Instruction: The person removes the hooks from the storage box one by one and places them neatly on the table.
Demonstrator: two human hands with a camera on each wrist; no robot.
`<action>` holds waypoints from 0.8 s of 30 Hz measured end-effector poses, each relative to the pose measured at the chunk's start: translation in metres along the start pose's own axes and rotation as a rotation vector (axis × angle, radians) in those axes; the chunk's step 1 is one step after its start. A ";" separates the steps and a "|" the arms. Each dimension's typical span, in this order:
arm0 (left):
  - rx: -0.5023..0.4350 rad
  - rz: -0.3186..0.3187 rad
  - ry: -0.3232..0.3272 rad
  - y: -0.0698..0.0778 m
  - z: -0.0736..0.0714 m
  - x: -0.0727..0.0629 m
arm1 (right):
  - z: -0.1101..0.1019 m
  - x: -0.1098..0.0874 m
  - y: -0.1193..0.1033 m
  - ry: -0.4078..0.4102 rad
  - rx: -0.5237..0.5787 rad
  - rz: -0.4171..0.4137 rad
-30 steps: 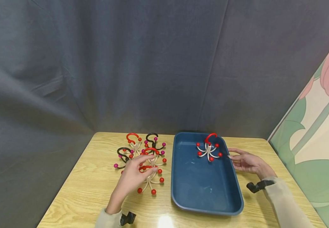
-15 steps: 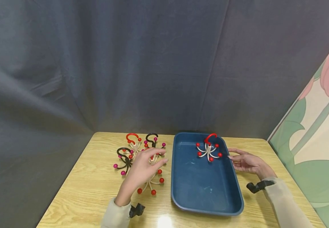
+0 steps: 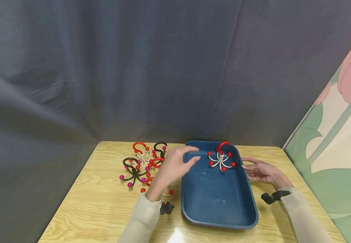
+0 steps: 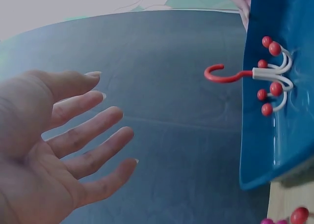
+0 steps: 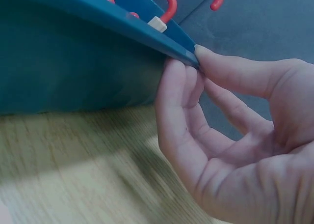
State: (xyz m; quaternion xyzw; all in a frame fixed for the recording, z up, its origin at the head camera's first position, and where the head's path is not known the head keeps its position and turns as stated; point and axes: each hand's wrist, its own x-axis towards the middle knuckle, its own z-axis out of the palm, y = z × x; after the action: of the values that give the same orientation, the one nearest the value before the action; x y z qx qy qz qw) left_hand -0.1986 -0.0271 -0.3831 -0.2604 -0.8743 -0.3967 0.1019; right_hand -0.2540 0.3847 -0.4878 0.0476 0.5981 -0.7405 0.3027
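In the head view a blue tray [image 3: 218, 202] lies on the table. Inside it, toward the far end, stands a white multi-armed hook hanger [image 3: 221, 158] with a red hook on top and red balls on its arm tips. My left hand [image 3: 173, 167] is over the tray's left rim, thumb and fingers spread apart, holding nothing; the left wrist view shows its fingers [image 4: 93, 135] loosely extended. At the tray's right side my right hand [image 3: 262, 173] pinches the rim, thumb on top and fingers [image 5: 171, 101] curled below, as the right wrist view shows.
Left of the tray sit more hangers: a black one [image 3: 134, 172] with magenta balls, a white one [image 3: 142, 157] with a red hook, another black one [image 3: 159, 148], and others partly hidden by my left arm. A grey curtain [image 3: 163, 74] hangs behind the table [image 3: 81, 202].
My left hand has moved right, from above the hangers to the tray's left rim, fingers still spread. The right hand keeps its hold on the rim. The head view has shifted slightly.
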 end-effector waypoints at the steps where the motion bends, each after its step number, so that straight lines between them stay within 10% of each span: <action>1: 0.010 -0.004 -0.008 0.002 0.002 0.004 | 0.000 0.000 0.000 0.001 -0.002 0.000; 24: -0.047 -0.097 -0.032 -0.015 0.075 0.084 | 0.007 -0.001 -0.002 0.132 -0.118 -0.005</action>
State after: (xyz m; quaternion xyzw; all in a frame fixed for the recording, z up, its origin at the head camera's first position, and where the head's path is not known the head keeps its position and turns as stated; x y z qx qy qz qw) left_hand -0.2756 0.0521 -0.4099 -0.2262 -0.8778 -0.4176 0.0624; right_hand -0.2516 0.3792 -0.4839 0.0768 0.6594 -0.7001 0.2631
